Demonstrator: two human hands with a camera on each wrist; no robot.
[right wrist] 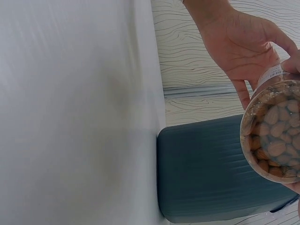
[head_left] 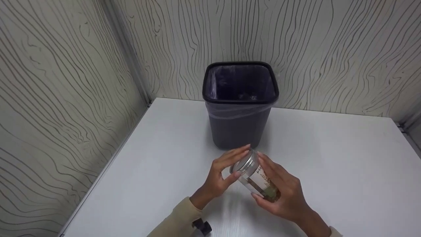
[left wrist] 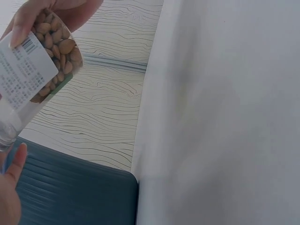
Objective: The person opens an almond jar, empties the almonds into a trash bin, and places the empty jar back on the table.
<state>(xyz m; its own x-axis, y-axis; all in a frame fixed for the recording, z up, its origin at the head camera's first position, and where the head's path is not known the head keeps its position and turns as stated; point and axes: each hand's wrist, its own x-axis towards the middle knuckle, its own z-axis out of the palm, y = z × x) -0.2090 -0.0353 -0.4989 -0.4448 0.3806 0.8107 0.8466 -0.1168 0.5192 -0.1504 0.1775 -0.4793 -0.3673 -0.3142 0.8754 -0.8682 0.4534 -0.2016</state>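
Observation:
A clear jar (head_left: 261,182) of almonds, with a white printed label, is held tilted above the white table, its lid (head_left: 244,163) end pointing up and to the left. My right hand (head_left: 291,194) grips the jar's body from the right side. Across the lid lies my left hand (head_left: 215,181), with the fingers over the far rim and the thumb at the near rim. Almonds (left wrist: 57,44) show through the wall in the left wrist view. The jar's round base (right wrist: 276,136) faces the right wrist view, which also shows the left palm (right wrist: 243,44).
Behind the hands stands a dark bin (head_left: 238,128) with a clear liner folded over its rim. It rests on the white table (head_left: 158,154). Wood-grain patterned panels (head_left: 177,42) rise at the back and left.

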